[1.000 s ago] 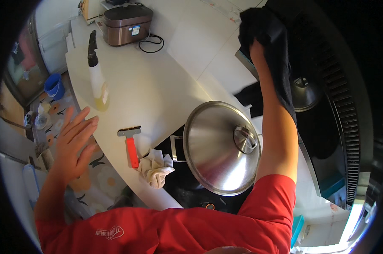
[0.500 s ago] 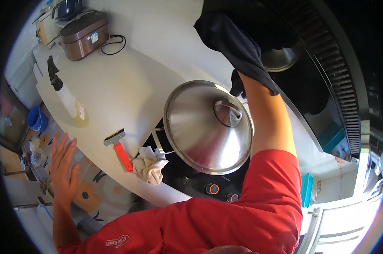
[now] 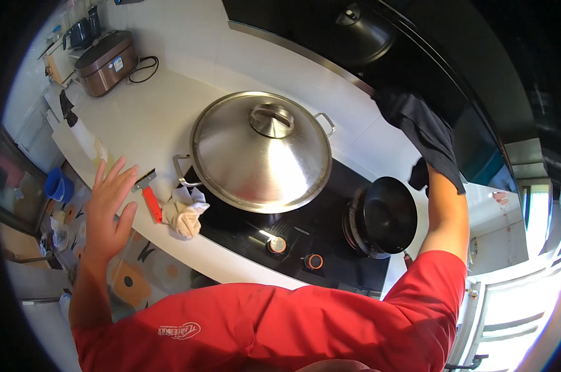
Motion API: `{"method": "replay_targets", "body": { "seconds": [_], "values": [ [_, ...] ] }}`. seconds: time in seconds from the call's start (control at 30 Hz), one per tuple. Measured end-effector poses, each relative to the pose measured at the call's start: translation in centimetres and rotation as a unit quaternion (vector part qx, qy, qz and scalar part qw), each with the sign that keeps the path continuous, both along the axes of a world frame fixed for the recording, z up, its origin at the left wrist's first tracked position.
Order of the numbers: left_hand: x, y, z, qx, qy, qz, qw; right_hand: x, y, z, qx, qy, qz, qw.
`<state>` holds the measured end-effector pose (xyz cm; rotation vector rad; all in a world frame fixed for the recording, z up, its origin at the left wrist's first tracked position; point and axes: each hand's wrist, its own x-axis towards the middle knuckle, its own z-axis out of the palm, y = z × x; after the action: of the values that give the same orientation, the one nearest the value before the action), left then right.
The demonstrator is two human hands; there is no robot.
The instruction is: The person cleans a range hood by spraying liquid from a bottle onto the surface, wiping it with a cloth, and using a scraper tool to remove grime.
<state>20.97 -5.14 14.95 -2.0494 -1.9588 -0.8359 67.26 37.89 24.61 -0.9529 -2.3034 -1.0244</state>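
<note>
My left hand [image 3: 110, 214] is held up over the counter's front edge, fingers spread and nothing in it. Close to its fingertips lies a scraper [image 3: 149, 197] with a red handle and a dark-edged blade. A black cloth [image 3: 426, 130] drapes over my right hand and wrist, hiding the fingers; my right forearm [image 3: 446, 208] reaches up to it. That cloth lies against the lower edge of the black range hood [image 3: 330, 37], held by my right hand. Below stands a large wok with a domed steel lid [image 3: 262, 167].
A crumpled beige rag [image 3: 186, 214] lies beside the black hob [image 3: 293, 239]. A dark pan [image 3: 389, 214] stands on the hob's right side. Farther left are a spray bottle [image 3: 82, 133] and a brown rice cooker [image 3: 106, 65]. A blue bucket [image 3: 58, 185] stands on the floor.
My right hand and the black cloth have moved right along the hood. The view has shifted, bringing the dark pan into sight. My left hand now appears nearer the scraper.
</note>
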Motion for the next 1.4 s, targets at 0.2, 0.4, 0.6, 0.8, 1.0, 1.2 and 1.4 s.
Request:
{"method": "replay_targets", "body": {
  "seconds": [0.2, 0.4, 0.6, 0.8, 1.0, 1.2, 1.4],
  "values": [
    [6.2, 2.0, 1.3, 0.023, 0.026, -0.036, 0.999, 14.8, 1.2, 0.2, -0.002, -0.022, -0.076, 0.997],
    [11.6, 4.1, 2.9, 0.033, 0.032, -0.085, 0.995, 24.6, 0.2, -0.3, -0.01, -0.03, -0.132, 0.991],
    [14.9, 7.3, 4.0, 0.031, 0.033, -0.16, 0.986, 29.3, -3.3, -0.9, -0.008, -0.02, -0.165, 0.986],
    [22.8, 15.2, 4.5, -0.032, -0.096, -0.383, 0.918, 28.6, -12.9, -0.4, 0.02, 0.057, -0.206, 0.977],
    [36.6, 18.5, 4.9, -0.189, -0.257, -0.51, 0.799, 14.5, -23.7, 2.9, -0.001, 0.307, -0.097, 0.947],
    [44.4, 16.9, 6.3, -0.285, -0.379, -0.508, 0.72, 10.1, -27.2, 3.1, -0.151, 0.424, 0.042, 0.892],
    [39.5, 17.4, 7.5, -0.296, -0.582, -0.436, 0.62, 17.9, -28.1, -1.5, -0.611, 0.565, 0.104, 0.545]
  ]
}}
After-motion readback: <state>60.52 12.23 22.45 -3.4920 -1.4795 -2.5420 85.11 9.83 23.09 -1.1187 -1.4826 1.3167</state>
